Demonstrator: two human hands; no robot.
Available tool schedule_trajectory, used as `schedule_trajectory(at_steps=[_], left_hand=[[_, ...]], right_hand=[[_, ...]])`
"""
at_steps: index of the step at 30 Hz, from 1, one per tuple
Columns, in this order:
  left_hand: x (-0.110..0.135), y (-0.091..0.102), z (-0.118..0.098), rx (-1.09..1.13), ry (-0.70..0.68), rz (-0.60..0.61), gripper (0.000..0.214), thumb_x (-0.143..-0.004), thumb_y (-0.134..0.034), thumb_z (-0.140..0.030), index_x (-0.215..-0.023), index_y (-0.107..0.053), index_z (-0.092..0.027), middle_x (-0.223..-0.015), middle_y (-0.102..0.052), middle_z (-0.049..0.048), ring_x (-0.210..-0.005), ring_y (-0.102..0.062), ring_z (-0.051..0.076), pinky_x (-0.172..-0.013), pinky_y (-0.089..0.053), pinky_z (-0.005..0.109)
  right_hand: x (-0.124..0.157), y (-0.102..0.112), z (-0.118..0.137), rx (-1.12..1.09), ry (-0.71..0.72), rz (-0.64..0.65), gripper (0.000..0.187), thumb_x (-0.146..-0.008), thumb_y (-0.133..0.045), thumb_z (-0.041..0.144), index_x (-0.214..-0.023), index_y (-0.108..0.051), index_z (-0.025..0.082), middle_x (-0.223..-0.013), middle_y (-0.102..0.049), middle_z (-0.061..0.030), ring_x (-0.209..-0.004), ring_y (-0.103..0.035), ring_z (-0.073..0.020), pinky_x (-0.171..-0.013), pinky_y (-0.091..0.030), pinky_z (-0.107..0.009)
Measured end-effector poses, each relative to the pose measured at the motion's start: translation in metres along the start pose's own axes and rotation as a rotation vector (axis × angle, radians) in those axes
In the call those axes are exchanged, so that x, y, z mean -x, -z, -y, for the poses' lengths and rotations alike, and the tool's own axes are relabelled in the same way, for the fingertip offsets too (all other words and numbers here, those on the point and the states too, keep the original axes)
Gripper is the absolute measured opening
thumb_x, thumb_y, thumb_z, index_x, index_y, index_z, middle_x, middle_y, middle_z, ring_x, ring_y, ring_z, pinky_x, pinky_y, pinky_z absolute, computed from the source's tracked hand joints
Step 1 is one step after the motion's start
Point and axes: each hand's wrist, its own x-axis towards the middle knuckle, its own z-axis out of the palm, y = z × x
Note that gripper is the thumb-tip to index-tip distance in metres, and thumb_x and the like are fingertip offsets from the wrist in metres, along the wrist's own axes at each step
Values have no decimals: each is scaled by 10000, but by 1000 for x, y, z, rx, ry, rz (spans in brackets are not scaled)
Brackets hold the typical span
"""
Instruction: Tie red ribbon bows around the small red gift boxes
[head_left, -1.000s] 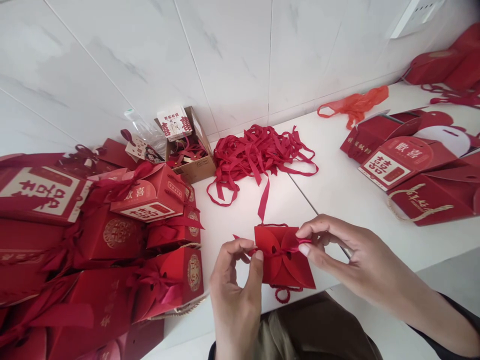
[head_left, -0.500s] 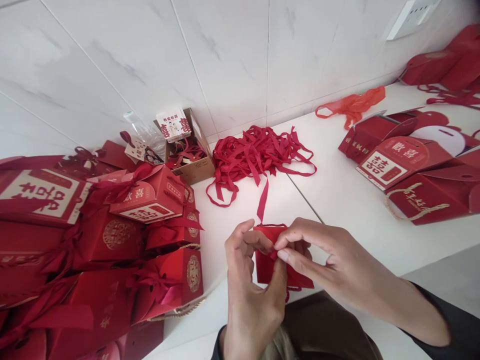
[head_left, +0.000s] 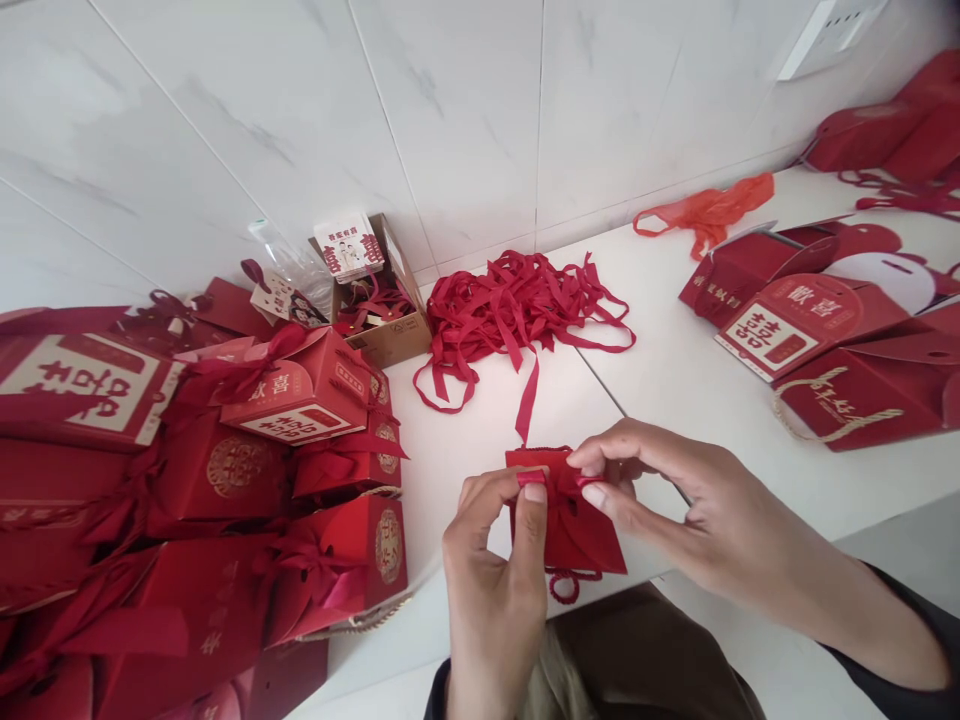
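Note:
A small red gift box (head_left: pixel 577 545) with a red cord handle lies at the front edge of the white table, between my hands. Red ribbon (head_left: pixel 559 492) crosses its top, gathered at the middle. My left hand (head_left: pixel 499 570) pinches one side of this ribbon between thumb and index finger. On the other side my right hand (head_left: pixel 660 500) pinches the ribbon the same way, above the box's right edge. Behind the box lies a tangled pile of red ribbons (head_left: pixel 517 310), one strip trailing toward the box.
Several finished-looking red boxes with bows (head_left: pixel 240 470) crowd the left side. A cardboard box (head_left: pixel 394 335) holding cards stands near the wall, beside a clear plastic bottle (head_left: pixel 289 255). More red boxes (head_left: pixel 817 330) and an orange plastic bag (head_left: pixel 709 212) lie to the right.
My hands have moved apart from the box's middle, left hand to the left and right hand to the right, each drawing ribbon outward. The gathered ribbon between them is now visible.

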Motion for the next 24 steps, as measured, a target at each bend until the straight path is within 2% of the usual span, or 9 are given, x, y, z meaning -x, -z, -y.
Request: schedule_trajectory(at_steps=[3, 6, 9, 13, 16, 21, 24], left_hand=[[1, -2, -7, 47, 87, -2, 257, -1010, -593, -418, -937, -774, -252, -885, -746, 8, -829, -615, 172, -883, -450, 315], [-1, -4, -11, 44, 54, 61, 231, -1005, -596, -372, -965, -785, -246, -878, -746, 13, -809, -613, 173, -865, -446, 314], [-5, -3, -12, 24, 12, 165, 247, -1017, -571, -356, -975, -786, -243, -786, -685, 2, -746, -570, 157, -793, -446, 285], [-9, -2, -10, 43, 52, 220, 298, -1034, -539, -410, -1017, -778, -233, -762, -644, -1, -665, -480, 139, -692, -424, 265], [-9, -2, -10, 27, 40, 253, 264, -1028, -548, -375, -1018, -773, -237, -842, -687, 12, -722, -518, 149, -751, -435, 280], [-6, -3, -13, -3, -32, 369, 204, -984, -533, -195, -1058, -712, -261, -979, -694, 10, -870, -576, 174, -841, -433, 311], [-6, -4, -15, -21, -13, 395, 146, -979, -581, -252, -1071, -694, -256, -993, -689, 17, -884, -579, 183, -868, -425, 326]], right_hand=[[1, 6, 1, 48, 89, 94, 165, -1014, -600, 256, -1158, -655, 317, -1066, -754, 31, -921, -727, -130, -788, -569, -219], [0, 8, 3, 70, 178, 177, 227, -1011, -585, 219, -1217, -632, 302, -1122, -756, 12, -981, -735, -148, -842, -579, -244], [-5, 8, 5, 68, 226, 175, 224, -1022, -554, 202, -1218, -630, 277, -1141, -757, -8, -1008, -736, -160, -867, -580, -261], [-11, 9, 7, 46, 224, 159, 185, -1034, -529, 204, -1171, -641, 256, -1104, -760, -9, -981, -736, -149, -847, -579, -249], [-12, 8, 7, 31, 202, 133, 159, -1029, -536, 193, -1131, -642, 255, -1072, -754, 3, -958, -731, -125, -832, -570, -223], [-12, 5, 5, -35, 148, 139, 163, -1004, -578, 192, -1129, -654, 265, -1034, -747, 26, -860, -714, -103, -794, -569, -207], [-13, 6, 4, -53, 124, 169, 220, -1015, -583, 212, -1200, -670, 292, -1067, -755, 35, -864, -716, -100, -801, -575, -204]])
